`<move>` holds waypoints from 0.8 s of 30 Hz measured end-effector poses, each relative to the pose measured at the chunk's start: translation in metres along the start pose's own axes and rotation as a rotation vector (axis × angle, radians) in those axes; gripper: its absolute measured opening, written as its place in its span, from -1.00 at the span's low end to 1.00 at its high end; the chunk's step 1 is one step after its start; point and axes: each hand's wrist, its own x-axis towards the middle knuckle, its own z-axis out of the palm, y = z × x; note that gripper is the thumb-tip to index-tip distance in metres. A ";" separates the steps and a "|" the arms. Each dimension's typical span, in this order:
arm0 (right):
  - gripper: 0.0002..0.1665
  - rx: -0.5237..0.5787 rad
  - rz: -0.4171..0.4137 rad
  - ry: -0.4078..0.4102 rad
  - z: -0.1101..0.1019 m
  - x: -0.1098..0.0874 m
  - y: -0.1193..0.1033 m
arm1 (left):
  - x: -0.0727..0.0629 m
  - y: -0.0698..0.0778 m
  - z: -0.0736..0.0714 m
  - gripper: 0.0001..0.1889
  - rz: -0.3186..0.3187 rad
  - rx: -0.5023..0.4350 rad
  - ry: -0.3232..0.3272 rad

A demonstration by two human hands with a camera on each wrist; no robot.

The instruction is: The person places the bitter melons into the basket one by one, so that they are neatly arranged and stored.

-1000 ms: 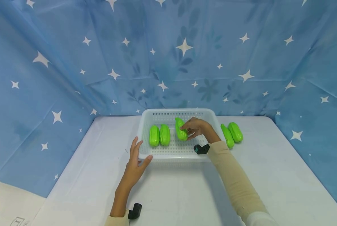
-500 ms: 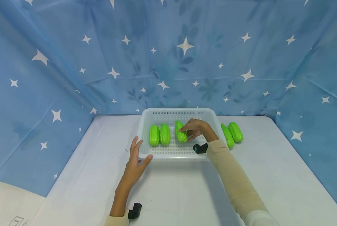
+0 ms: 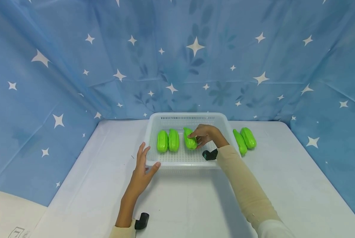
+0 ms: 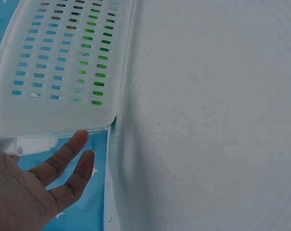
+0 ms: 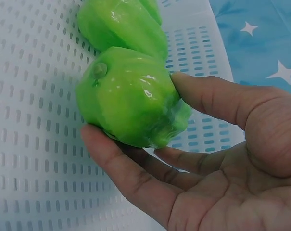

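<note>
My right hand [image 3: 204, 135] reaches into a white perforated basket [image 3: 183, 164], its thumb and fingers round a bright green, ridged, elongated vegetable [image 3: 190, 140]. In the right wrist view this glossy vegetable [image 5: 128, 98] shows its stubby stem end, the thumb on one side and the fingertips on the other, close over the slotted floor. Two similar green vegetables [image 3: 167, 141] lie side by side in the basket's left part. At the front left corner my left hand [image 3: 141, 175] has its fingers spread beside the rim; its wrist view shows two straight fingers [image 4: 68, 168] next to the basket wall [image 4: 63, 115].
Two more green vegetables [image 3: 244, 140] lie on the white tabletop [image 3: 183, 201] just right of the basket, close to my right sleeve [image 3: 245, 185]. Behind the basket hangs a blue curtain [image 3: 177, 59] with white stars, which also borders both sides.
My right hand has lowered the green vegetable slightly toward the basket floor, then kept it nearly still. The left hand stays at the corner. The head view has tilted a little.
</note>
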 end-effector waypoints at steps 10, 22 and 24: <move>-0.03 0.015 0.027 0.008 0.006 0.004 0.002 | -0.003 -0.001 0.000 -0.19 -0.001 0.000 0.003; 0.04 -0.024 0.021 0.019 0.016 0.010 -0.003 | -0.001 -0.001 0.002 -0.18 0.003 0.001 0.005; 0.06 -0.016 0.018 0.025 0.017 0.012 -0.003 | 0.000 0.000 0.001 -0.19 0.000 0.007 0.006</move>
